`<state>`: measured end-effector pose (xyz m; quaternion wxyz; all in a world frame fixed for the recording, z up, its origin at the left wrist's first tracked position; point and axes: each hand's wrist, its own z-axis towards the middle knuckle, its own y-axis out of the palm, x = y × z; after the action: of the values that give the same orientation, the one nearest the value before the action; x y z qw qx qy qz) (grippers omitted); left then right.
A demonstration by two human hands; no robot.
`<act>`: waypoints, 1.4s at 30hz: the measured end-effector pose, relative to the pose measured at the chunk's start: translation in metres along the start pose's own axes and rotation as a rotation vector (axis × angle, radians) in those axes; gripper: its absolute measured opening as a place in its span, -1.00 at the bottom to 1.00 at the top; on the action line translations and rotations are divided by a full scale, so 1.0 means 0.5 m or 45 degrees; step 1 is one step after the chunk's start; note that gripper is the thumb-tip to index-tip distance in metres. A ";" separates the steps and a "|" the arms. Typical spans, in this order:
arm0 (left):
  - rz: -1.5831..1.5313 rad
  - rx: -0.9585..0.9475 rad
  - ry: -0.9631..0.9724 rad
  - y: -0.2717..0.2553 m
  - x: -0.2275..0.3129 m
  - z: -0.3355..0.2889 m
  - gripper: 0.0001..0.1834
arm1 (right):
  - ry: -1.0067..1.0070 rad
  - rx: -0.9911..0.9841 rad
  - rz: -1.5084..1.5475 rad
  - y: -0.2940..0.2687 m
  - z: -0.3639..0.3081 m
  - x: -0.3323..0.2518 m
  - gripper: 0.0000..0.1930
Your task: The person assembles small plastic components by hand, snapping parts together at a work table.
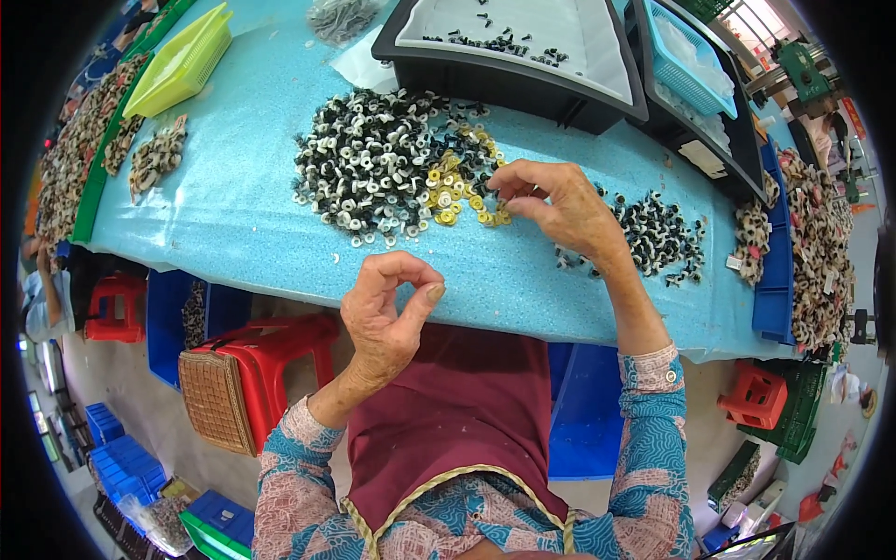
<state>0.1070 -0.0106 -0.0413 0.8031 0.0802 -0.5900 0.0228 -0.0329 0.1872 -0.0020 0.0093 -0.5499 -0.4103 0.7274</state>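
Our right hand [566,209] pinches beside small yellow plastic rings [447,194], our left hand [378,313] nearer us; whether either grips anything, we cannot tell. Black-and-white plastic pieces [355,159] lie heaped alongside on the blue-covered counter [233,210], presumably for easy reach.

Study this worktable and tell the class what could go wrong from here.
1. The small yellow rings lie against the large heap of small black-and-white parts, so kinds could mix.
2. The bare right hand and its wrist are close to the smaller black-and-white pile and might scatter it.
3. A tiny loose white piece near the light-blue tabletop's front edge could get knocked off.
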 end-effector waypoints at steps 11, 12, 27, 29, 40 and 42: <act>0.398 0.079 0.002 -0.030 0.012 0.012 -0.76 | -0.111 0.178 -0.374 -0.018 -0.013 0.027 -0.76; 0.426 0.096 0.016 -0.032 0.012 0.013 -0.78 | -0.104 0.179 -0.373 -0.022 -0.014 0.029 -0.76; 1.027 -0.356 0.529 0.054 0.005 0.160 -0.82 | -0.314 0.045 -0.485 -0.017 -0.025 0.036 -0.90; 1.114 -0.419 0.523 0.064 0.004 0.166 -0.81 | -0.301 0.068 -0.474 -0.019 -0.029 0.039 -0.89; 1.159 -0.398 0.527 0.063 -0.017 0.163 -0.85 | -0.020 0.084 0.254 -0.048 -0.032 0.035 -0.89; 1.130 -0.400 0.539 0.061 -0.020 0.160 -0.85 | 0.024 0.034 0.461 -0.041 -0.031 0.040 -0.86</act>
<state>0.0242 0.0076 -0.0244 0.8204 -0.3056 -0.3880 0.2881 -0.0375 0.2192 -0.0063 -0.1109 -0.6215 -0.2948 0.7173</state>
